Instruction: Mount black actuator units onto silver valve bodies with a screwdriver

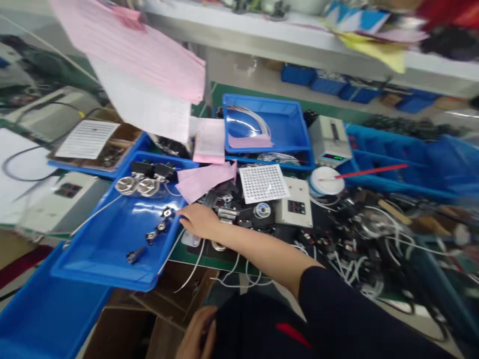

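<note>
My right hand (200,221) reaches across to the right rim of a blue tray (108,244). Its fingers are bent together, with a small dark spot between them that is too small to name. Close by in the tray lie several small black-and-silver parts (161,227) and a dark cylindrical part (135,255). Two round metal-faced units with black blocks (148,186) rest at the tray's far end. Low in the picture, my left hand (197,333) is curled in front of my body around something dark, mostly hidden by the fingers.
Right of the tray are a solder reel (262,210), a white perforated plate (264,183), a grey control box (294,203) and a white tub (327,180) with a red stick. Tangled wired parts (355,244) cover the right side. Pink and white sheets (149,65) hang over the bench.
</note>
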{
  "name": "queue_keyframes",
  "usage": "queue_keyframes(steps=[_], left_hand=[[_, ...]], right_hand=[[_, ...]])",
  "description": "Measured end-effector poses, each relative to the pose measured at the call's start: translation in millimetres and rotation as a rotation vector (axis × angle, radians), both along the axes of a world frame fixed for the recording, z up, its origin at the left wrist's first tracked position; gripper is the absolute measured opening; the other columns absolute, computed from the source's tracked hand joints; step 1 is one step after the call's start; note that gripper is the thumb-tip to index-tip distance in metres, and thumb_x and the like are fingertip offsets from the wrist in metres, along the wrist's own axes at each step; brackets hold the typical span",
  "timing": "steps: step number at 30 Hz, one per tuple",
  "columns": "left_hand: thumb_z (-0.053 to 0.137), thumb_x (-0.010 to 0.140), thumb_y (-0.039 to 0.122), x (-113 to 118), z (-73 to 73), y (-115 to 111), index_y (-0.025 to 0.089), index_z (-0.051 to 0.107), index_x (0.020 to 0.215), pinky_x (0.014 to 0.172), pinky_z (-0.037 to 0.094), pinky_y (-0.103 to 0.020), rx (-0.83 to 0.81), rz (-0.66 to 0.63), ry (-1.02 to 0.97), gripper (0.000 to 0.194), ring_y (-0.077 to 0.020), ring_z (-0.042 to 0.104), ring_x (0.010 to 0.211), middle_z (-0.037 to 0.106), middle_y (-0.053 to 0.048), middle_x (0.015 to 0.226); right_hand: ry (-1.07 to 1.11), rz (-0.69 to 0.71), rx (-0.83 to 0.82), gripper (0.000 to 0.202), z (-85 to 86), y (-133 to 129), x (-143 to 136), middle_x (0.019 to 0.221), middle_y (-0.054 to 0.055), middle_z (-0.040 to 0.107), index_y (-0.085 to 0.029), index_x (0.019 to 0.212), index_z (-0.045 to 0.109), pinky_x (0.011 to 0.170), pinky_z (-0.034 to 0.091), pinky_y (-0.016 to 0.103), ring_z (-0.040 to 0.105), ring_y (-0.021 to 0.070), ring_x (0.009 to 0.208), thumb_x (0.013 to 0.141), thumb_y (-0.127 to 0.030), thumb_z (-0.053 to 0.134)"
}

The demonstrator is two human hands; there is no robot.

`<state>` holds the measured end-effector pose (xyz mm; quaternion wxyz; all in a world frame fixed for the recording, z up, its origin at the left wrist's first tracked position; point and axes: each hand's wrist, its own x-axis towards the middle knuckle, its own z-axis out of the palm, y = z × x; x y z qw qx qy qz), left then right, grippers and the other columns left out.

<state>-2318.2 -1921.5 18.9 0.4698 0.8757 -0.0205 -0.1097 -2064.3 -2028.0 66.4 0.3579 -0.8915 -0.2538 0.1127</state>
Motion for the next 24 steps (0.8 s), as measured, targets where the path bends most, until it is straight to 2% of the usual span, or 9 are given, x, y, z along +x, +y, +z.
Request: queue_keyframes(steps=[2, 4, 7, 10, 13, 15, 19, 21, 24], left_hand=[[0.048, 0.082, 0.039, 29, 3.1, -9, 0.025, 0.062, 0.099, 0.072, 0.055, -0.026, 0.015, -0.141, 0.034, 0.026, -0.0191, 0.063, 0.092, 0.066, -0.005, 0.101], [0.045, 0.084, 0.037, 61, 9.6, -35, 0.024, 0.059, 0.102, 0.078, 0.054, -0.03, 0.052, -0.258, 0.016, 0.025, -0.0198, 0.061, 0.097, 0.064, -0.006, 0.105], [0.043, 0.086, 0.033, 106, 25.9, -111, 0.022, 0.054, 0.105, 0.085, 0.05, -0.036, 0.141, -0.507, -0.095, 0.025, -0.0205, 0.058, 0.1, 0.06, -0.008, 0.108], [0.05, 0.081, 0.024, 138, 35.5, -207, 0.017, 0.046, 0.117, 0.095, 0.042, -0.038, 0.367, -0.856, -0.271, 0.036, -0.0227, 0.047, 0.113, 0.05, -0.011, 0.121], [0.055, 0.076, 0.015, 154, 27.3, -286, 0.022, 0.047, 0.117, 0.095, 0.041, -0.038, 0.438, -1.001, -0.305, 0.042, -0.024, 0.04, 0.119, 0.046, -0.007, 0.127], [0.058, 0.075, 0.019, 156, 16.1, -319, 0.021, 0.052, 0.11, 0.086, 0.046, -0.042, 0.511, -1.022, -0.286, 0.036, -0.0286, 0.046, 0.111, 0.05, -0.01, 0.119], [0.061, 0.073, 0.03, 148, -3.7, -348, 0.013, 0.054, 0.102, 0.067, 0.049, -0.051, 0.669, -0.936, -0.242, 0.034, -0.0368, 0.053, 0.094, 0.05, -0.019, 0.11], [0.059, 0.074, 0.025, 144, -11.0, -349, 0.013, 0.055, 0.1, 0.069, 0.049, -0.049, 0.69, -0.907, -0.229, 0.029, -0.0349, 0.054, 0.094, 0.049, -0.019, 0.111], [0.053, 0.079, 0.024, 142, -20.5, -337, 0.02, 0.055, 0.099, 0.082, 0.048, -0.038, 0.628, -0.929, -0.21, 0.021, -0.0231, 0.055, 0.097, 0.051, -0.009, 0.111]], right_hand=[[0.022, -0.158, 0.098, 0.021, 3.0, -79, -32, 0.107, -0.004, 0.062, -0.027, 0.104, 0.059, 0.089, 0.04, 0.022, 0.054, 0.0106, 0.102, 0.084, -0.026, 0.053], [0.058, -0.469, 0.161, 0.02, -1.6, -166, -78, 0.101, 0.0, 0.065, -0.023, 0.101, 0.059, 0.083, 0.045, 0.025, 0.059, 0.0122, 0.093, 0.087, -0.028, 0.046], [0.123, -0.974, 0.245, 0.026, -19.7, -279, -164, 0.091, 0.007, 0.066, -0.016, 0.099, 0.056, 0.079, 0.048, 0.036, 0.062, 0.0191, 0.084, 0.086, -0.034, 0.042], [0.222, -1.311, 0.377, 0.029, -39.2, -348, -250, 0.082, 0.007, 0.067, -0.016, 0.093, 0.058, 0.077, 0.049, 0.039, 0.063, 0.0222, 0.079, 0.077, -0.039, 0.053], [0.271, -1.627, 0.536, 0.033, -52.9, -392, -326, 0.078, 0.006, 0.067, -0.016, 0.089, 0.059, 0.075, 0.049, 0.036, 0.063, 0.0212, 0.074, 0.068, -0.04, 0.064], [0.25, -1.888, 0.64, 0.029, -62.4, -422, -368, 0.078, 0.003, 0.065, -0.016, 0.087, 0.057, 0.072, 0.049, 0.032, 0.062, 0.0181, 0.072, 0.07, -0.039, 0.063], [0.307, -2.264, 0.879, 0.023, -91.4, -488, -424, 0.075, 0.001, 0.058, -0.015, 0.08, 0.053, 0.061, 0.048, 0.027, 0.056, 0.0119, 0.064, 0.086, -0.037, 0.049], [0.375, -2.293, 1.028, 0.029, -109.2, -517, -433, 0.077, 0.001, 0.057, -0.013, 0.082, 0.054, 0.06, 0.048, 0.028, 0.056, 0.0117, 0.065, 0.09, -0.04, 0.044], [0.393, -2.248, 1.215, 0.042, -133.8, -548, -428, 0.083, 0.004, 0.058, -0.013, 0.087, 0.054, 0.063, 0.049, 0.031, 0.057, 0.0137, 0.07, 0.091, -0.05, 0.034]])
